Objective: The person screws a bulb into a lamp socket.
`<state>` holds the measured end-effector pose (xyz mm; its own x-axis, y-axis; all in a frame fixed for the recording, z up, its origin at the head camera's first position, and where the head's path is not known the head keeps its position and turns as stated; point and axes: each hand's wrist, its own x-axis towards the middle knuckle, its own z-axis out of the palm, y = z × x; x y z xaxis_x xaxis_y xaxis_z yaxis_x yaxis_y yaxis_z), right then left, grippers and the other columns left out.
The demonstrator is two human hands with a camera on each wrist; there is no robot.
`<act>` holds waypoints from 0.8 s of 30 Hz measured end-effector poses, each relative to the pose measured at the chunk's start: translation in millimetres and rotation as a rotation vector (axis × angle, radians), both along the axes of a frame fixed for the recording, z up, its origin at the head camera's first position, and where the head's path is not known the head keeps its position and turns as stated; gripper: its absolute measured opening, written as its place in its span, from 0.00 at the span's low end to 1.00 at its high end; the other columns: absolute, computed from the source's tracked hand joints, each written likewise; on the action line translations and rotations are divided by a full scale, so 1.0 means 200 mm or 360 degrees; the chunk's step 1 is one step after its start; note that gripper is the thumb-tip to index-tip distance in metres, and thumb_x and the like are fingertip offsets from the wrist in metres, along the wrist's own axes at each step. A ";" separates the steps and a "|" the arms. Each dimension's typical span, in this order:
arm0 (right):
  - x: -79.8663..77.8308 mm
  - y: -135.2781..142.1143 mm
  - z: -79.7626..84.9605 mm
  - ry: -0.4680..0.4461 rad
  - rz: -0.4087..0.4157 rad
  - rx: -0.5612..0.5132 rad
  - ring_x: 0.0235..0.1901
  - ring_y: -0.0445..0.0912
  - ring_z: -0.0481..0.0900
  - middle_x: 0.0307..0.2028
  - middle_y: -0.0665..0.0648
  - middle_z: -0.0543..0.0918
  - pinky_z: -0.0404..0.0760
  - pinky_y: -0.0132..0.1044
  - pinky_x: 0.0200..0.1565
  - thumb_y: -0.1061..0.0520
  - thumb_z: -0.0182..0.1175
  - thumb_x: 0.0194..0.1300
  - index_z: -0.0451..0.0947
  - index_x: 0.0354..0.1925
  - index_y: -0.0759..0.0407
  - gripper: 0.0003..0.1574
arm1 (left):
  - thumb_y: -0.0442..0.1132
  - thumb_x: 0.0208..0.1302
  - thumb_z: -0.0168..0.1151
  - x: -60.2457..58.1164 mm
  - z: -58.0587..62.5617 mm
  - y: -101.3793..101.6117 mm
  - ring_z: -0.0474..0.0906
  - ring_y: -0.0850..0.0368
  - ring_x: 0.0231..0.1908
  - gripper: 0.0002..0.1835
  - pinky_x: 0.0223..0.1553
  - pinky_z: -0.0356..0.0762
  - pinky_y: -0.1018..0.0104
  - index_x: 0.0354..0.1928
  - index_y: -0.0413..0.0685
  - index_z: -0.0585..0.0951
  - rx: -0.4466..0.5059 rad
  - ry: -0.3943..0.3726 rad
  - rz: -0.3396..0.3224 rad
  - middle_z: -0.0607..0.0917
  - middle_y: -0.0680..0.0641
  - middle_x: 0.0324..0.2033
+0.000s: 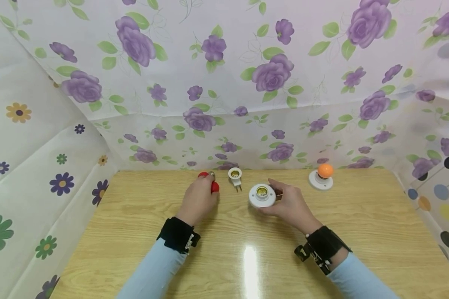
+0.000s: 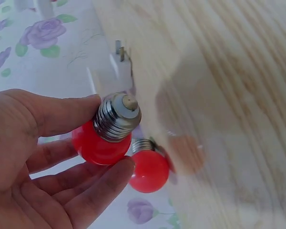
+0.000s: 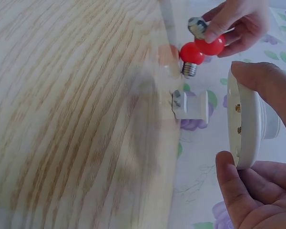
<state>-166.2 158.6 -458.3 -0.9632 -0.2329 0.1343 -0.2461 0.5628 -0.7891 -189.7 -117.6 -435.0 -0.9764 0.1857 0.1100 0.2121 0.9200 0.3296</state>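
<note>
My left hand (image 1: pixel 197 200) pinches a red light bulb (image 2: pixel 105 145) between thumb and fingers, its silver screw base turned toward the camera in the left wrist view. A second red bulb (image 2: pixel 149 171) lies on the table just past it. My right hand (image 1: pixel 292 204) grips a round white lamp holder (image 1: pixel 262 195) by its rim, with the brass-lined socket facing up. Seen from the right wrist, the lamp holder (image 3: pixel 248 121) is raised off the table on edge to the camera, brass screws showing on its underside.
Between the hands, near the back edge, lies a white plug-in bulb socket (image 1: pixel 235 176) with two metal pins. At the back right stands another white lamp holder (image 1: pixel 316 181) with an orange bulb (image 1: pixel 325 170) in it. A flowered cloth (image 1: pixel 224 141) hangs behind the wooden table (image 1: pixel 224 257).
</note>
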 end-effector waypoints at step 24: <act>-0.01 -0.02 0.04 0.0058 0.0004 -0.0075 0.39 0.37 0.77 0.47 0.46 0.78 0.77 0.31 0.38 0.30 0.74 0.28 0.70 0.60 0.55 0.61 | 0.37 0.51 0.70 0.06 0.18 0.14 0.76 0.61 0.41 0.26 0.37 0.76 0.71 0.53 0.45 0.73 0.0892 0.0343 -0.0095 0.78 0.49 0.45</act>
